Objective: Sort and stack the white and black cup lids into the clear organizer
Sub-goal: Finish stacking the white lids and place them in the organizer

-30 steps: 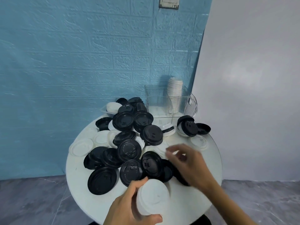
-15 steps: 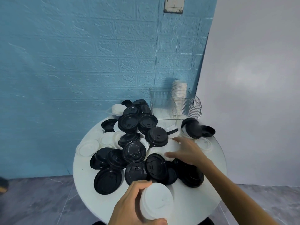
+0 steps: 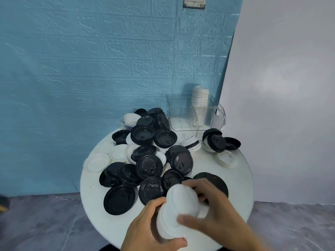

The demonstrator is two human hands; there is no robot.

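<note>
**White stack gripped in both hands over the near edge of the bench**

White plastic lids, nested into a short stack (image 3: 178, 212), were held just above the near edge of the round white bench (image 3: 241, 187). The stack's long axis ran tilted, its top face turned up and away from the person toward the pile, its lower end down toward the left hand. The left hand (image 3: 152, 230) was curled round the lower part of the stack, thumb along the underside and fingers wrapped over the left flank. The right hand (image 3: 215, 212) closed on the upper end from the right, thumb across the front of the top lid and fingers bent over its far rim; motion blur hid whether it pinched a single lid or the whole stack.

Beyond the hands lay a loose heap of black lids (image 3: 149, 166), most lying flat or leaning on one another, with white lids (image 3: 97, 162) scattered flat along the left side and another white lid (image 3: 226, 159) at the right. The clear organizer (image 3: 183, 115) stood upright at the far edge of the bench against the blue brick-textured wall (image 3: 90, 60). A tall stack of white lids (image 3: 200, 100) stood in its right-hand compartment, leaning slightly; the left compartment looked see-through.
</note>
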